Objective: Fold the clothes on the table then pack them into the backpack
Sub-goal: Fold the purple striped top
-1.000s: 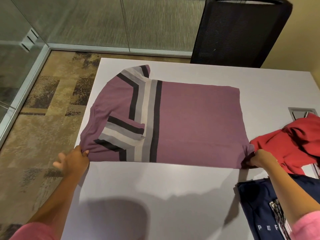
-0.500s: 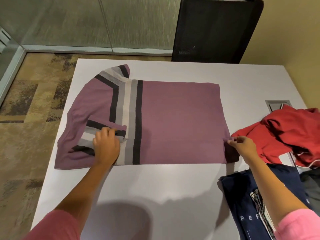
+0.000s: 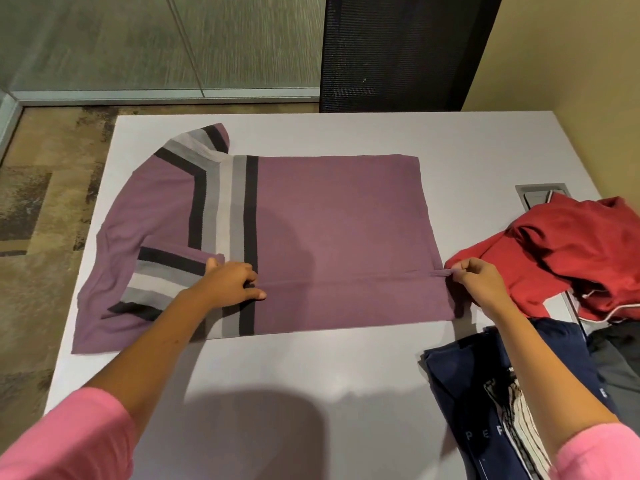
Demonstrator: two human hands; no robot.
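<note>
A purple shirt (image 3: 332, 237) with black, grey and white stripes lay spread flat across the middle of the white table (image 3: 277, 393), its striped shoulder end toward nine o'clock and its hem toward three o'clock, with one striped sleeve folded in over the body at about eight o'clock. The left hand (image 3: 230, 282) was on the stripes near the shirt's lower middle, its fingers curled and pinching the fabric at the left end of a thin raised crease. The right hand (image 3: 479, 278) was at the hem edge, at three o'clock from the shirt's centre, thumb and fingers closed together on a small gather of the purple cloth at the other end of the same crease, which ran straight between the two hands. Just beside the right hand, at three o'clock on the table, a red garment (image 3: 571, 258) lay crumpled, touching or nearly touching the hem. At five o'clock a folded navy garment (image 3: 467, 386) with white print sat under the right forearm, with a dark grey garment (image 3: 616, 362) beside it at the table's edge. A black mesh chair (image 3: 398, 53) stood at twelve o'clock beyond the table. Both arms wore pink sleeves (image 3: 69, 441).
</note>
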